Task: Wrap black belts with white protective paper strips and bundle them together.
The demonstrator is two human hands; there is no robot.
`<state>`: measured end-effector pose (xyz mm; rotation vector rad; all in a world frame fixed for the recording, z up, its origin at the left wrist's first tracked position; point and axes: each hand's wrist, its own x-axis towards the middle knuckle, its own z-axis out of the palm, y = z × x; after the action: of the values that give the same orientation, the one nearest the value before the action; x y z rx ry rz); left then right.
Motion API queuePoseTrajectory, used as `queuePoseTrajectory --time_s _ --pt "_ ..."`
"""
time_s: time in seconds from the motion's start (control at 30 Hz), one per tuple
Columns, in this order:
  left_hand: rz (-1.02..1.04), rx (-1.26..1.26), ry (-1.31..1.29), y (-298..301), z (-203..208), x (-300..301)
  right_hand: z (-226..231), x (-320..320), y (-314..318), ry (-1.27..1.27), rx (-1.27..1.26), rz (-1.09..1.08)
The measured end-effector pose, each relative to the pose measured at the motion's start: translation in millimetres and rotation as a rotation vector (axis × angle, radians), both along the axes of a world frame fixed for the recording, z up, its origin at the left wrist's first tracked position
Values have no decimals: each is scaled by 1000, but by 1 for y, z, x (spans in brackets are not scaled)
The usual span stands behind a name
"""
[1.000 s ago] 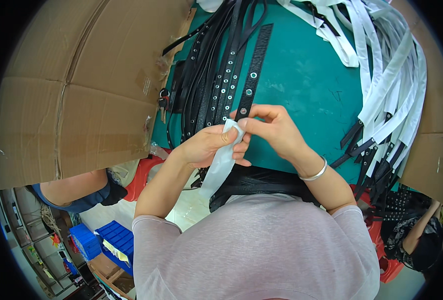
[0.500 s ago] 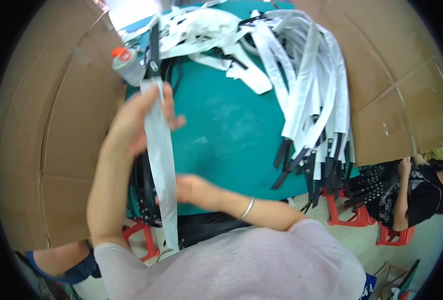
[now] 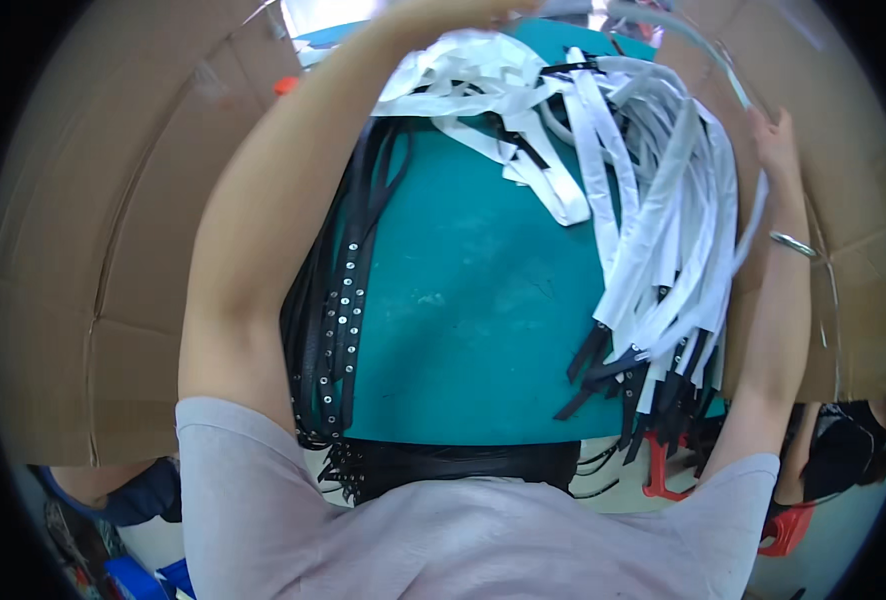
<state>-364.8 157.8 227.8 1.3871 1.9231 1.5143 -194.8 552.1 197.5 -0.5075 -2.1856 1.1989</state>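
1 white strip (image 3: 715, 55) arched high at the right

The right hand (image 3: 778, 145) has its fingers clamped on the strip, which curves from the upper edge down beside a pile of white-sleeved straps (image 3: 663, 190) on the green table (image 3: 463, 300). The left hand (image 3: 493, 12) blurs at the upper edge; I cannot tell its fingers' state. Black eyeleted straps (image 3: 341, 320) lie left.

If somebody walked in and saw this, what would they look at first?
Probably the big bunch of white strips with black ends, flopped over the right side of the bright green tabletop. Next might come the black straps on the left side, dotted with shiny metal rings. Up at the top right, the person's right hand holds a long, pale, curving strip.
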Motion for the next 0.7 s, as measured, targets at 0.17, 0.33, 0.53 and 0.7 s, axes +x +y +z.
queuePoseTrajectory --time_s 0.17,0.33,0.53,0.7 --pt "769 -824 479 -126 -182 53 -83 -28 -120 212 522 147" --pt "972 -920 575 -158 -262 86 -236 -38 -224 -133 265 418" --pt "1031 -655 544 -160 -258 96 -237 13 -351 -218 -295 639" --pt "689 103 -658 -102 -175 120 -188 69 -414 -251 -1087 1008"
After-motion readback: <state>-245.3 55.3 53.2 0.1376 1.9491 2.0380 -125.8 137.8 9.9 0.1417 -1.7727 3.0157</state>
